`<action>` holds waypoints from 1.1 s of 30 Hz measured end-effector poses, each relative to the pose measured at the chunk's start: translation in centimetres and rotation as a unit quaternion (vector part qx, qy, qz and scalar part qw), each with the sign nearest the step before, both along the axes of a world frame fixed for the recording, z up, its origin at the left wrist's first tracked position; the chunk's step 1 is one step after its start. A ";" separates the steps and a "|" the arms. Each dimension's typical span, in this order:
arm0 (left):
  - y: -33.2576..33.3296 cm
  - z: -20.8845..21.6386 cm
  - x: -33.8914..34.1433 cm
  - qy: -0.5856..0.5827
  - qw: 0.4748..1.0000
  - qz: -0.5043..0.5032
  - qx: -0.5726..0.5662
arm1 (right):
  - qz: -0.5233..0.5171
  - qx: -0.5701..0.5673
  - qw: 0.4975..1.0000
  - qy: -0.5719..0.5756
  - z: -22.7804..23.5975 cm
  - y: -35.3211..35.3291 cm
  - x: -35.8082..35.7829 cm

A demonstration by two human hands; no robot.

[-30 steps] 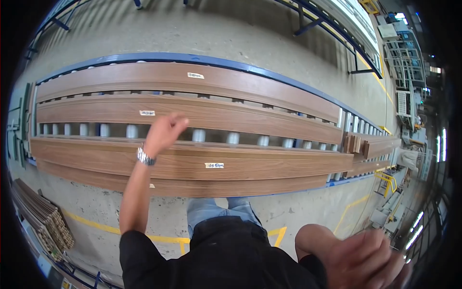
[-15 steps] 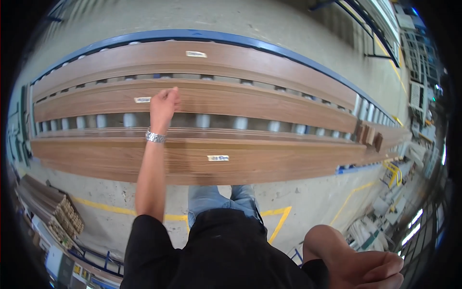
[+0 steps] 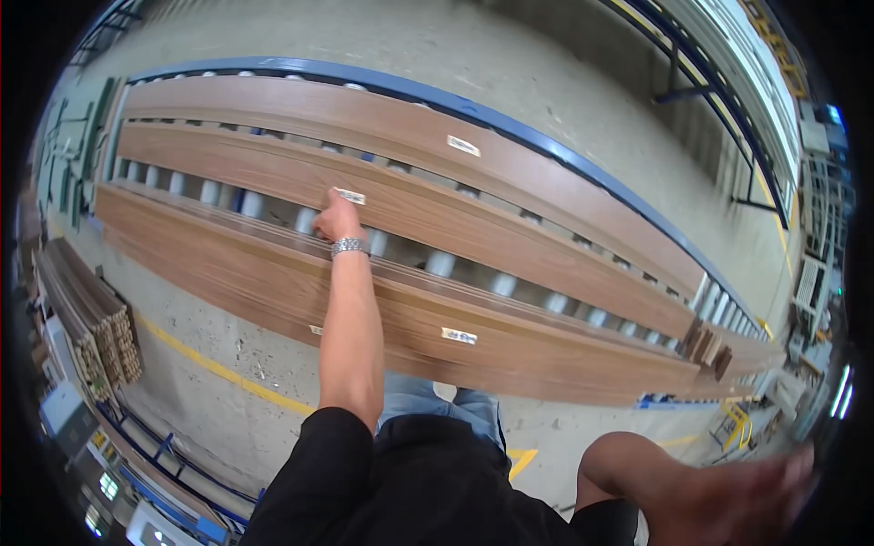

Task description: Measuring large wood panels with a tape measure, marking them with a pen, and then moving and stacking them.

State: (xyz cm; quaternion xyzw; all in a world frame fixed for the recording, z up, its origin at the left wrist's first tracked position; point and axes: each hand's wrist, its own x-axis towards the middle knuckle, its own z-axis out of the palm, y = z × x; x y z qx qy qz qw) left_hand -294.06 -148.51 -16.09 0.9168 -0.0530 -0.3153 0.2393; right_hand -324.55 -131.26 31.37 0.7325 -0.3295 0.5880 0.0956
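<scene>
My left hand (image 3: 340, 218), a metal watch on its wrist, reaches over the middle brown wood-grain board (image 3: 437, 218). One finger is stretched out to a small white label (image 3: 350, 196) on that board; the other fingers are partly bent. I see nothing held in it. Whether the fingertip touches the label is hard to make out. A far board (image 3: 382, 109) and a near board (image 3: 273, 273) lie roughly parallel to the middle one. My right hand (image 3: 751, 496) is raised at the lower right, away from the boards and smeared by motion.
The boards rest on a roller conveyor with a blue frame (image 3: 300, 65). Short brown pieces (image 3: 706, 348) sit at its right part. A stack of long profiles (image 3: 91, 318) stands at left. A rack (image 3: 728, 118) is at the upper right. Yellow lines (image 3: 218, 367) mark the floor.
My left hand has come down from above the middle board to beside its label, one finger now extended. The right hand has swung outward from a closed shape. The whole view has turned.
</scene>
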 end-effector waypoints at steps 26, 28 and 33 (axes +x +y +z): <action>-0.9 -2.2 7.7 0.310 0.894 0.167 -0.275 | -0.174 0.573 0.733 0.323 -43.5 -3.1 -0.9; -2.4 0.9 3.1 0.285 0.923 0.120 -0.229 | -0.188 0.616 0.726 0.241 -44.0 -2.5 -3.5; -2.6 7.4 1.4 0.125 0.988 0.021 -0.090 | -0.039 0.731 0.672 0.117 -41.4 -4.0 -4.8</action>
